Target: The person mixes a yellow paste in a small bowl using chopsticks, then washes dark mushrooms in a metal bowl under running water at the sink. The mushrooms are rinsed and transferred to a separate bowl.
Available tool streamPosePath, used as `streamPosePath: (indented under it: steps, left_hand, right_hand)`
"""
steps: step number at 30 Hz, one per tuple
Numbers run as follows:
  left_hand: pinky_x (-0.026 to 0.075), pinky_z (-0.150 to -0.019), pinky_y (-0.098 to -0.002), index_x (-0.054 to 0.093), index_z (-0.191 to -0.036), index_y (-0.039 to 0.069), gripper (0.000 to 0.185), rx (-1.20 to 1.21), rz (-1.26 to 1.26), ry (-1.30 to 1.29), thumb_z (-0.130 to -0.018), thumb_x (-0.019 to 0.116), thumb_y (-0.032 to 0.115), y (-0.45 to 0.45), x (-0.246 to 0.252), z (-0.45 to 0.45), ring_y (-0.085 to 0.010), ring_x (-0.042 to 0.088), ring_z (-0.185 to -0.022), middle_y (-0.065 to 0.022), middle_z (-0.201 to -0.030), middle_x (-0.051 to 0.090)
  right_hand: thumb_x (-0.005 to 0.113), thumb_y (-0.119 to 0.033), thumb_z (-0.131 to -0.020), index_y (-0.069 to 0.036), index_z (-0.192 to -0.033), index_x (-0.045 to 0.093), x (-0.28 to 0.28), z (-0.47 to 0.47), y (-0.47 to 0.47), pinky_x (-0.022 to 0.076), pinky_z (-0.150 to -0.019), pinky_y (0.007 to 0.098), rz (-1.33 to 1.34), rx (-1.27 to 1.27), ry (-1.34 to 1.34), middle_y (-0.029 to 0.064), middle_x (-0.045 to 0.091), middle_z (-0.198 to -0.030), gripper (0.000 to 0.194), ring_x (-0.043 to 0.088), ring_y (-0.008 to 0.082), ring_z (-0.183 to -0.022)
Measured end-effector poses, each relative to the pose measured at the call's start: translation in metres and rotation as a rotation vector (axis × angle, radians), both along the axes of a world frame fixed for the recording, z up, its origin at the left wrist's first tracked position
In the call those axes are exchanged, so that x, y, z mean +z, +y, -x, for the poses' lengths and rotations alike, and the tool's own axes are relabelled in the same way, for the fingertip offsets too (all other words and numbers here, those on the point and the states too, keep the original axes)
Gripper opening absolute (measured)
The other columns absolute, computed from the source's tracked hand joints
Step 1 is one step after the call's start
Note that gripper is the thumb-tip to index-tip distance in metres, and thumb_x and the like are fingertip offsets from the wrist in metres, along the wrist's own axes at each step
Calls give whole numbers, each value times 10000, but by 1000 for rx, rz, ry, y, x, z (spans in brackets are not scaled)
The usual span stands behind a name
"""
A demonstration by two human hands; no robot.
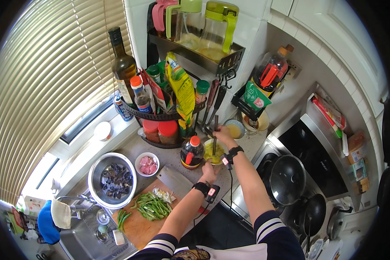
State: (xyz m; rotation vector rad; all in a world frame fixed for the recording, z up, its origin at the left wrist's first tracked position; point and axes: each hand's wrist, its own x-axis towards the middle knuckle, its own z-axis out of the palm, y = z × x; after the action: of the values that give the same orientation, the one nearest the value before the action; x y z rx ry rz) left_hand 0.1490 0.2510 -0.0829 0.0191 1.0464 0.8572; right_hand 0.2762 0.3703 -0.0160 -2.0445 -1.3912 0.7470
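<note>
My right hand (pixel 225 136) grips a pair of dark chopsticks (pixel 215 144), their tips down in a bowl of yellow beaten egg (pixel 211 150). At the near side of that bowl, my left hand (pixel 209 171) has its fingers against the rim. A soy sauce bottle with a red cap (pixel 192 152) stands just left of the bowl. Behind my right hand is a patterned bowl of pale yellowish liquid (pixel 234 129). Sliced green peppers (pixel 153 206) and chopped garlic (pixel 164 195) lie on a wooden cutting board (pixel 146 229), with a cleaver (pixel 175 182) at its far edge.
A metal basin (pixel 94 178) holds black wood ear fungus beside a small bowl of raw meat slices (pixel 148 164). The sink (pixel 81 239) is at the lower left. A corner rack (pixel 162 115) carries condiments. A glass-lidded pan (pixel 287 179) and a black wok (pixel 314 214) stand to the right.
</note>
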Motion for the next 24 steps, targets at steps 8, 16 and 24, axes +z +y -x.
streamPosePath:
  steps: [8,16,24]
  left_hand:
    - [507,-889,-429,496,-1073,73,209,-76,22,-135,-903,574,167,-65,74,41,-202,524,-908,-41,-970,477]
    - [490,-881,-377,487,-1194,98,268,35,-98,-204,-960,500,227,-152,139,153,-181,575,-1022,-48,-1082,581]
    - [526,-763,-346,557,-1018,106,151,455,-254,34,-899,593,193,-204,127,316,-180,601,-907,-56,-934,610]
  right_hand:
    - [676,-142,-724,-23,-947,676,-32,-20,10,509,-738,396,-35,-5,246,137,694,-823,254,664,309,-802]
    - [659,-101,-751,-76,-1029,599,36,23,-44,494,-672,367,-623,-410,-105,85,619,-791,285,604,222,-717]
    - [614,-22,-869,-37,-1028,580,121,169,-228,434,-580,193,-513,221,897,-1,573,-837,163,522,61,-650]
